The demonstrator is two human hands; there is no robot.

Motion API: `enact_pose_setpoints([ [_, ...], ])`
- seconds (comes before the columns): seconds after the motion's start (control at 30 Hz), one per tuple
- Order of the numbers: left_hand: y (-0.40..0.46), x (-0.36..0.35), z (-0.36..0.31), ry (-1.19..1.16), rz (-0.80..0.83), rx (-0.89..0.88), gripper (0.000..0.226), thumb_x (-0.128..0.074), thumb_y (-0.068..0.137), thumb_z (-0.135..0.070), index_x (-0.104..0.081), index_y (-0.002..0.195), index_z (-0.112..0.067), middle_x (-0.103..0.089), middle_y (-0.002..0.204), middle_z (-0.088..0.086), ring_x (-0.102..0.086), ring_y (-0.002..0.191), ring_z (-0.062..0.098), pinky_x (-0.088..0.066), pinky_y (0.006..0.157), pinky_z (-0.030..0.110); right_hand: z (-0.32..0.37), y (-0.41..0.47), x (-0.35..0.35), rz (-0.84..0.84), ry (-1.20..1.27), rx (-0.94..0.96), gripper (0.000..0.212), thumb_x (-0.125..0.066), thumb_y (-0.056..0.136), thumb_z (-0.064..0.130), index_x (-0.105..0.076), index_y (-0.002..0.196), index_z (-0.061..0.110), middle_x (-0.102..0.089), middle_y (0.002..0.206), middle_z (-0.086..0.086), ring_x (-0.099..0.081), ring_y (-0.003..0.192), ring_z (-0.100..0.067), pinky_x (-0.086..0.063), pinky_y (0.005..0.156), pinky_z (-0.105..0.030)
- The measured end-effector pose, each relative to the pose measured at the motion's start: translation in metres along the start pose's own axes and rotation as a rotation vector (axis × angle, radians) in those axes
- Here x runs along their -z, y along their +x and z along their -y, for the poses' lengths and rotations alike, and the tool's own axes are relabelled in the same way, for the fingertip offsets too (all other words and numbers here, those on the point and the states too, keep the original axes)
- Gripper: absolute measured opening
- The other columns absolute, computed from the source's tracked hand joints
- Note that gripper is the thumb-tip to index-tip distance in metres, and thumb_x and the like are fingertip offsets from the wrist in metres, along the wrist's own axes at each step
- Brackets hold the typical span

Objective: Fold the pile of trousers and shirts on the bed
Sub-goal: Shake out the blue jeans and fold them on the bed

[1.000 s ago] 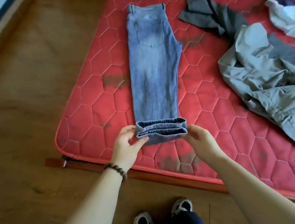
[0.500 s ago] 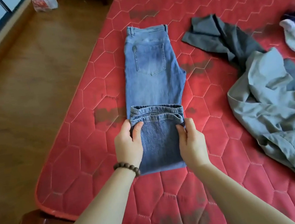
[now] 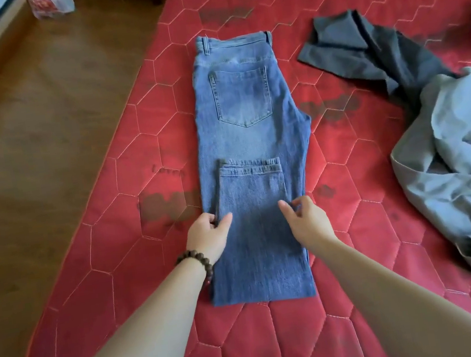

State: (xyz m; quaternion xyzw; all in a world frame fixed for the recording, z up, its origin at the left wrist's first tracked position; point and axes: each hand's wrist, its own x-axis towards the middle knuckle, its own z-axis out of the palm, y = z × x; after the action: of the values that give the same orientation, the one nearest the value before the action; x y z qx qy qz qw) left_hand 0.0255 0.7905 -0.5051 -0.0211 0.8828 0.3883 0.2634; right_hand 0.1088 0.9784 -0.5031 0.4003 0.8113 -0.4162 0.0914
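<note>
So far only the jeans point(image 3: 251, 158) are under way: they lie flat on the red bed point(image 3: 281, 338) near its left edge, legs doubled, hems turned up to sit just below the back pocket. One more fold looks needed. They are faded blue denim, smooth and square-edged. The left hand point(image 3: 210, 231) pinches the left edge of the folded layer; the right hand point(image 3: 303, 217) rests on it, fingers loosely bent. To the right, grey clothes point(image 3: 451, 148) wait crumpled, unfolded.
</note>
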Motion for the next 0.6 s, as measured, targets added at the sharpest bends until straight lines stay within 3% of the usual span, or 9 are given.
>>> enact_pose_setpoints([
  [0.1, -0.007, -0.004, -0.004, 0.02, -0.021, -0.135, 0.024, -0.058, 0.093, -0.024, -0.049, 0.077, -0.009, -0.052, 0.064, 0.002, -0.048, 0.059, 0.017, -0.031, 0.057, 0.031, 0.007, -0.009, -0.009, -0.002, 0.034, 0.039, 0.029, -0.05, 0.098, 0.034, -0.048, 0.116, 0.012, -0.053, 0.091, 0.002, -0.051, 0.085, -0.021, -0.032, 0.07, -0.027],
  [0.2, -0.021, -0.004, -0.006, 0.0, -0.138, -0.272, 0.017, -0.054, 0.096, -0.02, -0.05, 0.09, -0.004, -0.058, 0.071, 0.015, -0.052, 0.063, 0.031, -0.04, 0.06, 0.04, 0.017, -0.024, -0.013, -0.072, 0.121, 0.186, 0.005, -0.046, 0.1, 0.023, -0.043, 0.104, 0.02, -0.054, 0.073, 0.003, -0.05, 0.067, -0.018, -0.029, 0.058, -0.031],
  [0.3, -0.024, 0.004, -0.012, -0.105, -0.28, -0.36, 0.012, -0.053, 0.096, -0.022, -0.05, 0.092, -0.011, -0.059, 0.07, 0.008, -0.054, 0.063, 0.027, -0.042, 0.059, 0.04, 0.032, -0.029, -0.01, -0.22, 0.172, 0.317, 0.004, -0.047, 0.099, 0.024, -0.043, 0.099, 0.026, -0.054, 0.067, 0.01, -0.049, 0.063, -0.01, -0.033, 0.054, -0.025],
  [0.37, -0.018, 0.006, -0.014, -0.104, -0.237, -0.319, 0.016, -0.054, 0.095, -0.026, -0.052, 0.104, -0.013, -0.063, 0.082, 0.0, -0.055, 0.07, 0.02, -0.042, 0.064, 0.032, 0.04, -0.023, -0.008, -0.241, 0.152, 0.269, 0.015, -0.048, 0.099, 0.032, -0.047, 0.11, 0.023, -0.058, 0.077, 0.009, -0.051, 0.069, -0.011, -0.035, 0.062, -0.027],
  [0.47, -0.011, 0.005, -0.006, 0.027, -0.106, -0.081, 0.04, -0.053, 0.095, -0.038, -0.046, 0.123, -0.01, -0.059, 0.091, 0.001, -0.056, 0.083, 0.021, -0.038, 0.07, 0.028, 0.031, -0.016, -0.005, -0.115, 0.098, -0.019, 0.045, -0.048, 0.095, 0.051, -0.046, 0.125, 0.017, -0.061, 0.096, 0.0, -0.059, 0.09, -0.023, -0.043, 0.075, -0.032],
  [0.6, -0.024, 0.006, 0.013, 0.065, -0.109, 0.035, 0.029, -0.054, 0.093, -0.039, -0.057, 0.09, -0.011, -0.057, 0.066, -0.001, -0.057, 0.075, 0.025, -0.034, 0.063, 0.03, 0.003, -0.038, -0.006, -0.094, 0.062, -0.161, 0.044, -0.047, 0.09, 0.061, -0.053, 0.1, 0.018, -0.059, 0.085, 0.004, -0.057, 0.079, -0.021, -0.042, 0.068, -0.034],
])
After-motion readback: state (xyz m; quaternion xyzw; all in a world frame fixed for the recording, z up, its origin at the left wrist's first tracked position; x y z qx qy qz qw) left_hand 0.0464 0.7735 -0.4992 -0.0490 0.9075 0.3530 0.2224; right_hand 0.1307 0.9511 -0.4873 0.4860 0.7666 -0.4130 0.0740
